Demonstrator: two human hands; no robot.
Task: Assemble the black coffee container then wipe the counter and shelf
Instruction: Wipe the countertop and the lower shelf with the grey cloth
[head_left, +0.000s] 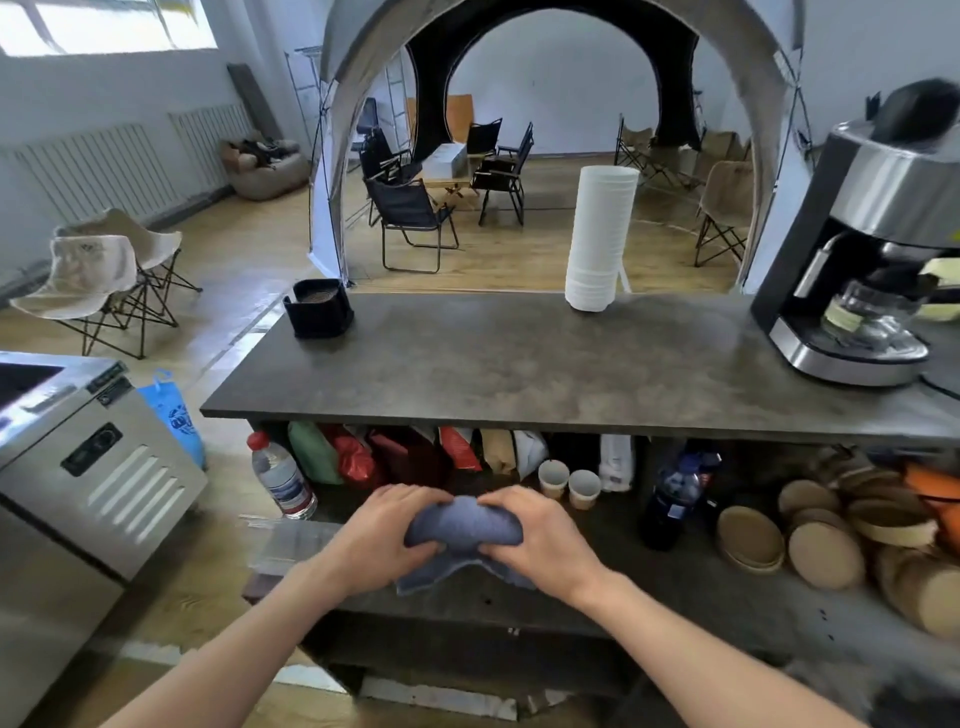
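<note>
Below counter (519, 374): both hands, left hand (382, 535) and right hand (540, 540), clamped on one grey cloth (462, 527) over shelf (649, 587). On counter: one black coffee container (318, 307), one white cup stack (600, 239), one coffee machine (862, 249). Two paper cups (569, 480) on shelf.

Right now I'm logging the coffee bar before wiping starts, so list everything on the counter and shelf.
Coffee container: one, black, counter's far left corner.
Cup stack: one, white, counter's far edge.
Coffee machine: one, silver and black, counter right.
Water bottle: one, clear with red cap, shelf left.
Paper cups: two, white inside, shelf middle.
Lids: several, brown, shelf right.
Cloth: one, grey-blue, over shelf.
Left hand, right hand: both gripping cloth.
</note>
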